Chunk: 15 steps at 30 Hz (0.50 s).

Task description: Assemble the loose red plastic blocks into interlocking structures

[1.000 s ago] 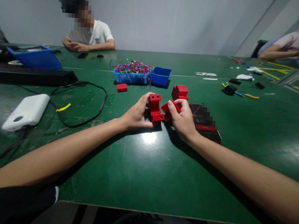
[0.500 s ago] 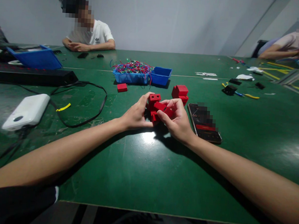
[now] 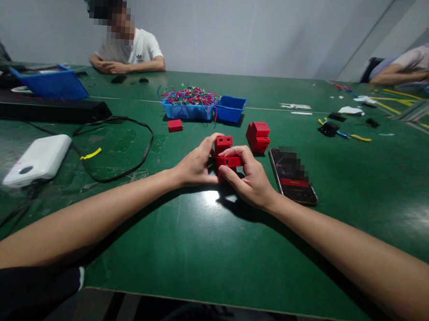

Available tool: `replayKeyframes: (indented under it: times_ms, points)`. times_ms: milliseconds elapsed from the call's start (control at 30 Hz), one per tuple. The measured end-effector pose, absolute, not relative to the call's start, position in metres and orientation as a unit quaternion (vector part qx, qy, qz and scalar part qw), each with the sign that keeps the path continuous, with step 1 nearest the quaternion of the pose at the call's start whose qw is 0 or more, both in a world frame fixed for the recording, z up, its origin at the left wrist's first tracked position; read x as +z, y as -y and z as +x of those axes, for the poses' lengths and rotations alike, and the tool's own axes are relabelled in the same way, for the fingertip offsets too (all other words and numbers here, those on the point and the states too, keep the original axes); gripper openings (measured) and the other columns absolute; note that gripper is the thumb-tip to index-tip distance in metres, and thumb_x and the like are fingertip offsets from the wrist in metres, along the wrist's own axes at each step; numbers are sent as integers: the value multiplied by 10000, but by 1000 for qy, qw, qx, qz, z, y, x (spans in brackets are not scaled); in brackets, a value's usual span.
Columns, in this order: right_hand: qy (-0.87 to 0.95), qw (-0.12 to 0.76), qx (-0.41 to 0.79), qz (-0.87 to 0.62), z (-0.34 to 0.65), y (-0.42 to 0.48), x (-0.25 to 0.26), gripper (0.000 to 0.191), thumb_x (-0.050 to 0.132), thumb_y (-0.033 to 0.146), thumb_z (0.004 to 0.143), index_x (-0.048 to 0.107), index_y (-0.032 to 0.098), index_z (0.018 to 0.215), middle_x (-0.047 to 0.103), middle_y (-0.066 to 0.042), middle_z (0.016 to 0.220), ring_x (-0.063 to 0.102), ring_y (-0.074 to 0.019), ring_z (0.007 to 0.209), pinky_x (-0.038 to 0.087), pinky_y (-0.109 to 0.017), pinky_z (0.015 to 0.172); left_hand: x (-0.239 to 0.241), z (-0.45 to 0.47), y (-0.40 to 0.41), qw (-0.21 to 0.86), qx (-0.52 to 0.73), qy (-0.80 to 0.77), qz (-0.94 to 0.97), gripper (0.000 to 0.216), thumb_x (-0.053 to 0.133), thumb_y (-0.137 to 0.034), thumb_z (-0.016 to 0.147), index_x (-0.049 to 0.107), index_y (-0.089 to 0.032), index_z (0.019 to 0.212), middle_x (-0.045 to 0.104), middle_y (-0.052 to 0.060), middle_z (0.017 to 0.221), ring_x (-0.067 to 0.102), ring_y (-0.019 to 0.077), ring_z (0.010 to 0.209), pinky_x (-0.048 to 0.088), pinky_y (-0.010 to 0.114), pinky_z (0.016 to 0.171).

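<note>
My left hand [image 3: 199,163] is closed around a red stepped plastic housing [image 3: 223,140], which has two round holes in its top face. In my right hand [image 3: 251,178], a small red plug-in module [image 3: 232,161] is pinched between thumb and fingers. That module lies level against the middle of the housing; whether it is seated in it I cannot tell. Just beyond my right hand stands a second red stepped housing [image 3: 258,137]. A loose red module [image 3: 175,125] with small prongs lies past my left hand.
A phone [image 3: 293,176] lies right of my right hand. Blue bins [image 3: 188,112] stand behind, one heaped with coloured wires. At left are a white power bank [image 3: 38,159], a black cable [image 3: 152,142] and a power strip [image 3: 46,110]. Two people sit across the green table [image 3: 201,256].
My right hand has turned the small red module from a slant to level against the housing, and moved slightly down and left. The second housing now shows more fully. My left hand stays put.
</note>
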State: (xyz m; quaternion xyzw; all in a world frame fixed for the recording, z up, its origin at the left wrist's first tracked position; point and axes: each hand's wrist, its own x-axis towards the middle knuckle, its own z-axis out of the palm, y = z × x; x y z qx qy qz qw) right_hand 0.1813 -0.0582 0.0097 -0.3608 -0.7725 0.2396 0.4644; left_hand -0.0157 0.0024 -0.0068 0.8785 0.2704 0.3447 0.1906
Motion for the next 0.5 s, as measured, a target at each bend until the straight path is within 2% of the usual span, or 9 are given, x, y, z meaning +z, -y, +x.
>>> replayKeyframes:
  times_ms: [200,367,500]
  points:
    - [792,465,209,-336,181,56,10,187,518,353,985,620,216,1061,697,-75,1035,665,-210,967,529,-371,884,-8,-15,-2,182,344,-260,884,986,776,-400,699,237,-179,1495,431,208,1485,494,359,1375,465,513,1132]
    - [815,449,156,-331,184,54,8,228,566,319,965,707,250,1130,695,-97,1174,650,-243,1127,525,-435,989,-7,-16,-3,182,339,-261,885,986,763,-353,683,231,-187,1496,442,198,1473,509,360,1352,459,526,1131]
    - [821,450,116,-332,184,54,7,272,585,294,961,728,255,1189,668,-111,1215,633,-251,1168,514,-470,1038,-7,-16,-3,178,340,-257,887,1001,767,-348,673,234,-189,1505,450,192,1466,510,359,1352,447,522,1146]
